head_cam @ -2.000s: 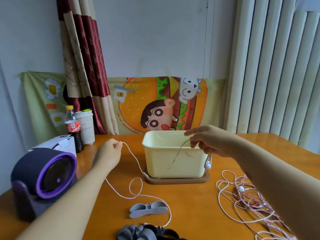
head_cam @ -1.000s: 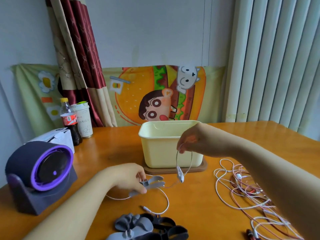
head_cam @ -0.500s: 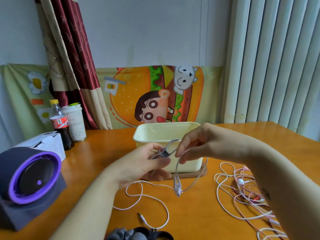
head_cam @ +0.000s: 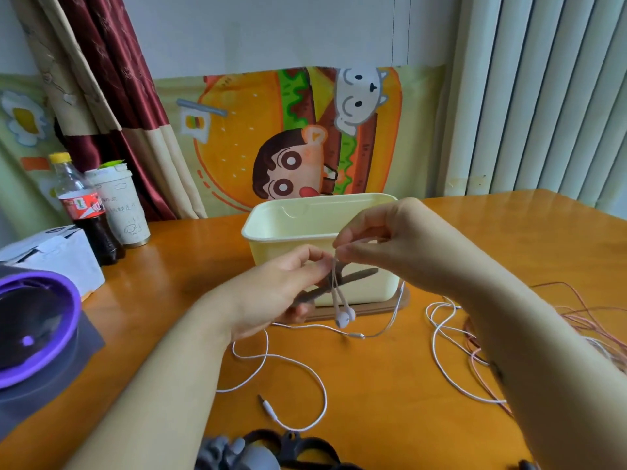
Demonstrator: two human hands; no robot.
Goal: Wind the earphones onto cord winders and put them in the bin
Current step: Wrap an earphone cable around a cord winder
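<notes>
Glossy orange-brown counter, crowded. At centre, cream bin on a brown board. Along the left, purple-ringed dark device, white box, cola bottle and paper cup side by side. Looped across the front, white earphone cord ending in a jack plug. At right, tangled pink and white cords. At the near edge, grey and black cord winders.

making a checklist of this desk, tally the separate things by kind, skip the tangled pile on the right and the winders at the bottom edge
bin: 1
cola bottle: 1
paper cup: 1
white box: 1
purple-rimmed device: 1
brown board under the bin: 1
cord winder in the left hand: 1
earphones pinched by the right hand: 1
total: 8
</notes>
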